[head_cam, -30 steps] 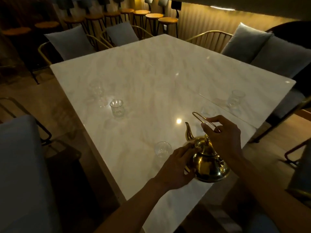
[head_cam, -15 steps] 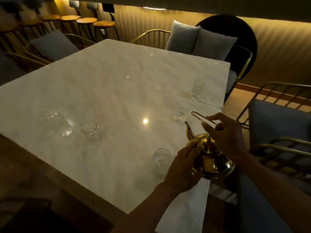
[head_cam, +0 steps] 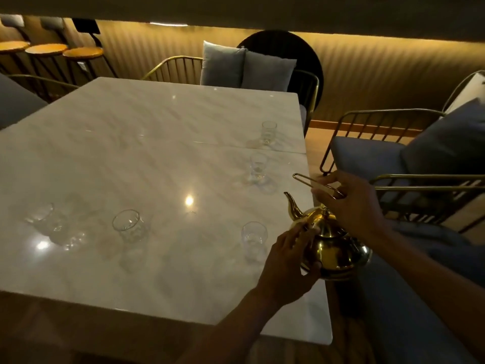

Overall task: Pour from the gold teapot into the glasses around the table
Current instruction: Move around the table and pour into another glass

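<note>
The gold teapot (head_cam: 333,248) hangs upright over the right edge of the white marble table (head_cam: 147,158), spout pointing left. My right hand (head_cam: 349,206) grips its wire handle from above. My left hand (head_cam: 286,266) presses against the pot's left side. A clear glass (head_cam: 254,236) stands just left of the pot. Another glass (head_cam: 258,168) and a third (head_cam: 269,131) stand farther back along the right edge. Two more glasses (head_cam: 128,224) (head_cam: 46,218) stand to the left. All look empty in the dim light.
A gold-framed chair with a grey cushion (head_cam: 420,164) stands close to the table's right side. Another chair with grey pillows (head_cam: 246,67) is at the far end. Bar stools (head_cam: 81,52) line the back left wall. Ceiling light glares on the tabletop (head_cam: 189,200).
My view has swung to the right around the table corner. The teapot stays in both hands, now beside the right edge, with the right-side glasses closer.
</note>
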